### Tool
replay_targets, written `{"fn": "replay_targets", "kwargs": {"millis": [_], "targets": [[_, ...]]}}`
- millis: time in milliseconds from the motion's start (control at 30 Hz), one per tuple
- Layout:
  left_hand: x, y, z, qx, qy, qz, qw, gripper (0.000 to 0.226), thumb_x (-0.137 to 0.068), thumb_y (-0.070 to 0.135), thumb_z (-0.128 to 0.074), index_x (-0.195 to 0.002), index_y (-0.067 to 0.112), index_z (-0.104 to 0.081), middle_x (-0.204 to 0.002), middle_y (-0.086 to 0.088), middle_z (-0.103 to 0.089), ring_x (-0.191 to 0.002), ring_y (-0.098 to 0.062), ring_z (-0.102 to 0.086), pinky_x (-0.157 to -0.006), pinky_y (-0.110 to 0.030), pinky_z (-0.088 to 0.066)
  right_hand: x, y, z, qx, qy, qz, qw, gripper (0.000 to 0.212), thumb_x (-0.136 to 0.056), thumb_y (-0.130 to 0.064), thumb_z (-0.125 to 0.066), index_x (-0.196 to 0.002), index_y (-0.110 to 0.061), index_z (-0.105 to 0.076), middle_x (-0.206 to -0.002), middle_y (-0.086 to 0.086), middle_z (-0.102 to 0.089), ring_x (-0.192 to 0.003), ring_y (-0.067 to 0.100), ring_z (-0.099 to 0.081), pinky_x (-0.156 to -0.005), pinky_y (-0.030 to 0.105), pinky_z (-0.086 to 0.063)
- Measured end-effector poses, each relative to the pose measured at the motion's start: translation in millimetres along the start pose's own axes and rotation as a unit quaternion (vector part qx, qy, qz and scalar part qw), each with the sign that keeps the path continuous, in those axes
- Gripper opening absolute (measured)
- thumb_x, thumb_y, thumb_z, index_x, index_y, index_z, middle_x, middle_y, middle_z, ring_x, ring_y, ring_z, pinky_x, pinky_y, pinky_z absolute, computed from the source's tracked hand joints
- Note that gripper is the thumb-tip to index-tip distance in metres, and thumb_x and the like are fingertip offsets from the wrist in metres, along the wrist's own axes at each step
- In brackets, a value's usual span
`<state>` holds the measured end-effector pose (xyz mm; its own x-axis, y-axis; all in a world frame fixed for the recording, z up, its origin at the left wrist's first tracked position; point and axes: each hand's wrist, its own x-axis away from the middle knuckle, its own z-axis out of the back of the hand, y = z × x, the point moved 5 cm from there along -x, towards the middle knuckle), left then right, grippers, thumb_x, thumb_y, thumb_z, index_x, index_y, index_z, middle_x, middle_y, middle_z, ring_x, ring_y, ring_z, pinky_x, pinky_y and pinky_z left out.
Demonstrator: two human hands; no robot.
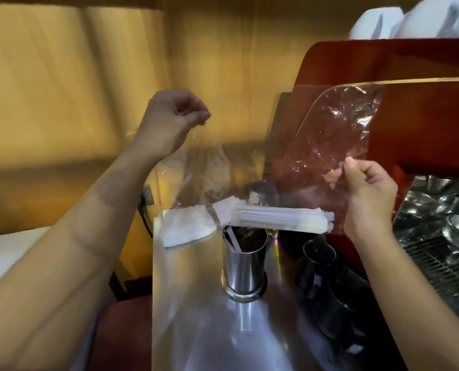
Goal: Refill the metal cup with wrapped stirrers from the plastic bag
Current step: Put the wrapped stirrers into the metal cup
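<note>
A clear plastic bag (327,145) is stretched in the air between both hands. My left hand (173,116) pinches its upper left edge, raised high. My right hand (367,194) grips its right edge lower down. A bundle of white wrapped stirrers (276,219) lies sideways in the bottom of the bag, just above the metal cup (244,261). The cup stands upright on the shiny metal counter (196,303) and holds one or two stirrers leaning inside.
White folded napkins (185,228) lie on the counter behind the cup. Dark metal pitchers (322,269) stand to the right. A red espresso machine (424,103) with its drip grate (437,258) fills the right side. White cups (416,17) sit on top.
</note>
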<state>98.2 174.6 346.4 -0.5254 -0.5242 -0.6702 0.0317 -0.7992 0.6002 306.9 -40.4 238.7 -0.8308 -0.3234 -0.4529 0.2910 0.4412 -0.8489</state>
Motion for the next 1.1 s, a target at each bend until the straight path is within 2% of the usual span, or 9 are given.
{"fn": "replay_targets", "kwargs": {"millis": [167, 267, 400, 500, 600, 733, 900, 1000, 1100], "targets": [[-4, -4, -18, 0.068, -0.012, 0.005, 0.998, 0.019, -0.078, 0.01, -0.066, -0.068, 0.025, -0.063, -0.056, 0.014, -0.064, -0.057, 0.0, -0.056, -0.061, -0.016, -0.044, -10, -17, 16, 0.019, 0.017, 0.026, 0.999, 0.021, -0.089, -0.021, -0.056, -0.069, -0.026, -0.059, -0.056, -0.01, -0.066, -0.064, 0.011, -0.062, -0.072, 0.031, -0.053], [-4, -5, -29, 0.085, -0.016, 0.005, 0.996, 0.02, -0.08, 0.004, -0.065, -0.07, 0.021, -0.062, -0.065, 0.004, -0.062, -0.058, 0.002, -0.058, -0.06, -0.016, -0.045, -16, -25, 22, 0.031, 0.018, 0.038, 0.999, 0.02, -0.089, -0.021, -0.055, -0.07, -0.026, -0.059, -0.056, -0.011, -0.066, -0.062, 0.009, -0.062, -0.064, 0.021, -0.052], [0, -11, -45, 0.076, -0.038, 0.03, 0.996, 0.015, -0.083, 0.005, -0.064, -0.073, 0.017, -0.062, -0.068, -0.002, -0.061, -0.057, 0.0, -0.056, -0.059, -0.017, -0.046, -24, -32, 29, 0.063, 0.017, 0.045, 0.997, 0.021, -0.088, -0.022, -0.056, -0.067, -0.026, -0.058, -0.054, -0.01, -0.066, -0.06, 0.015, -0.057, -0.059, 0.023, -0.049], [8, -24, -58, 0.063, -0.052, 0.069, 0.994, 0.006, -0.084, 0.006, -0.063, -0.079, 0.01, -0.063, -0.066, -0.002, -0.06, -0.051, 0.002, -0.053, -0.057, -0.016, -0.044, -26, -32, 31, 0.079, 0.005, 0.047, 0.996, 0.021, -0.089, -0.02, -0.056, -0.068, -0.024, -0.059, -0.053, -0.011, -0.065, -0.057, 0.008, -0.06, -0.056, 0.018, -0.049], [18, -41, -65, 0.065, -0.056, 0.101, 0.991, 0.012, -0.085, 0.008, -0.062, -0.074, 0.014, -0.062, -0.067, -0.002, -0.061, -0.053, 0.001, -0.053, -0.057, -0.014, -0.044, -26, -32, 27, 0.099, -0.019, 0.051, 0.994, 0.018, -0.089, -0.019, -0.055, -0.072, -0.02, -0.059, -0.053, -0.013, -0.064, -0.057, 0.002, -0.061, -0.058, 0.013, -0.049], [26, -61, -66, 0.069, -0.053, 0.141, 0.986, 0.009, -0.087, 0.015, -0.061, -0.08, 0.01, -0.065, -0.069, -0.001, -0.061, -0.062, -0.009, -0.052, -0.057, -0.012, -0.042, -26, -26, 17, 0.115, -0.049, 0.05, 0.991, 0.018, -0.089, -0.017, -0.055, -0.072, -0.02, -0.059, -0.053, -0.013, -0.064, -0.059, 0.003, -0.061, -0.063, 0.017, -0.051], [29, -72, -60, 0.07, -0.046, 0.154, 0.985, 0.006, -0.085, 0.012, -0.063, -0.081, 0.008, -0.064, -0.067, -0.004, -0.061, -0.049, 0.005, -0.053, -0.053, -0.007, -0.042, -31, -20, 12, 0.13, -0.068, 0.049, 0.988, 0.018, -0.088, -0.021, -0.057, -0.07, -0.025, -0.06, -0.054, -0.011, -0.065, -0.064, 0.013, -0.062, -0.074, 0.037, -0.052], [32, -77, -56, 0.073, -0.049, 0.162, 0.983, 0.007, -0.084, 0.013, -0.064, -0.078, 0.012, -0.063, -0.066, -0.004, -0.061, -0.049, 0.004, -0.054, -0.054, -0.008, -0.043, -36, -21, 6, 0.13, -0.081, 0.056, 0.987, 0.02, -0.086, -0.022, -0.058, -0.067, -0.028, -0.06, -0.055, -0.01, -0.065, -0.064, 0.015, -0.063, -0.075, 0.038, -0.053], [36, -83, -51, 0.082, -0.066, 0.172, 0.979, 0.007, -0.084, 0.015, -0.064, -0.08, 0.01, -0.064, -0.067, -0.006, -0.061, -0.054, -0.003, -0.055, -0.057, -0.012, -0.044, -39, -22, -4, 0.136, -0.097, 0.069, 0.984, 0.022, -0.086, -0.022, -0.057, -0.065, -0.029, -0.059, -0.054, -0.011, -0.065, -0.062, 0.011, -0.063, -0.07, 0.033, -0.052]]}}
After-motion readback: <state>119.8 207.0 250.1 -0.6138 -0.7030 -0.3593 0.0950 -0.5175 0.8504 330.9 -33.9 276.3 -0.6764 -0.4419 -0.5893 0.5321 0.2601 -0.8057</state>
